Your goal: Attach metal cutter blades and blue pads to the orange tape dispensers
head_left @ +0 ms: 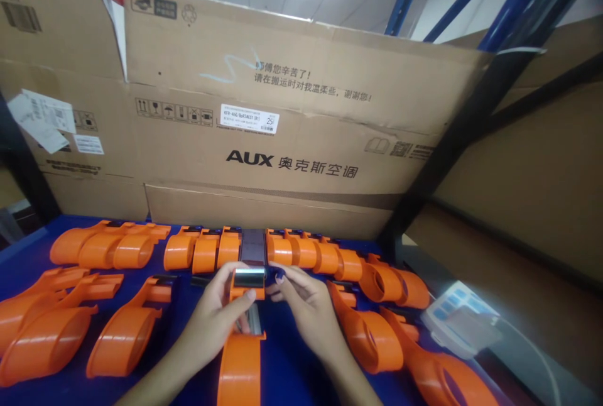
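Note:
In the middle, my left hand [225,305] is wrapped round an orange plastic tape dispenser [240,368], its thumb on the orange frame just under a shiny metallic roller [250,276]. The dispenser's wide curved part hangs toward the bottom edge. Beside the roller's right end, my right hand [301,296] pinches a small dark blue piece [277,274] between thumb and fingers. Whether that piece is joined to the dispenser cannot be made out.
Several orange dispensers [304,254] line the back of the blue surface [183,324], with more at the left [120,340] and right [372,337]. A white-and-blue device [461,318] with a cable lies right. Cardboard [188,161] stands behind.

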`<control>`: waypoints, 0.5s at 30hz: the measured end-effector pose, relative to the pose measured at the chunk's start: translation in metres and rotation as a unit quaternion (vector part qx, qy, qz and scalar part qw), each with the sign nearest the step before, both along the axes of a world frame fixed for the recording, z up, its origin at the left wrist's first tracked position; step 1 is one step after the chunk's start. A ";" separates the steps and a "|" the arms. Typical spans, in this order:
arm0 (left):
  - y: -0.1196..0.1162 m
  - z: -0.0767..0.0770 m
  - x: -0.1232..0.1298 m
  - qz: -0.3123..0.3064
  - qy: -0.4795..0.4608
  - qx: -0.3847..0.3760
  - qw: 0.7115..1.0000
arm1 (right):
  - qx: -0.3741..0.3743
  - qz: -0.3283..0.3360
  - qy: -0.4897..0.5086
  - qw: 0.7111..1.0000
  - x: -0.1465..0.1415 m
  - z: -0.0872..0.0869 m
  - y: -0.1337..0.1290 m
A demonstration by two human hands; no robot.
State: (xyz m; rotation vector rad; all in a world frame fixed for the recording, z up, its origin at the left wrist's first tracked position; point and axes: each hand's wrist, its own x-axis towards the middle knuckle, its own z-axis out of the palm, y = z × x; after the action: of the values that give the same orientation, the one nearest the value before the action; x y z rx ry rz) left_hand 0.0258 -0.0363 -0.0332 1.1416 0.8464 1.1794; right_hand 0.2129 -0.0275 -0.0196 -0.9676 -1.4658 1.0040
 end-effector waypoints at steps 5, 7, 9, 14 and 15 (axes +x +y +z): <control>0.002 -0.007 -0.001 0.010 0.034 0.017 0.999 | -0.011 -0.011 -0.014 1.000 -0.003 -0.002 -0.003; 0.003 -0.009 -0.002 0.015 0.039 0.020 0.999 | -0.014 -0.011 -0.013 1.000 -0.006 -0.003 -0.006; 0.002 -0.009 -0.002 0.021 0.038 0.024 0.999 | -0.012 -0.016 -0.007 1.000 -0.009 -0.005 -0.007; -0.001 -0.005 0.000 0.024 0.037 0.032 0.999 | 0.005 -0.029 -0.022 0.999 -0.011 -0.006 -0.009; -0.001 -0.004 0.000 0.025 0.036 0.033 0.998 | 0.011 -0.030 -0.034 0.999 -0.011 -0.005 -0.009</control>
State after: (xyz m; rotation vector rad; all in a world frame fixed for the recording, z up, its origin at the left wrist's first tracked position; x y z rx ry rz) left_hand 0.0257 -0.0373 -0.0377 1.2290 0.9022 1.2203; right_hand 0.2016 -0.0369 -0.0247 -1.0334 -1.4927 0.9176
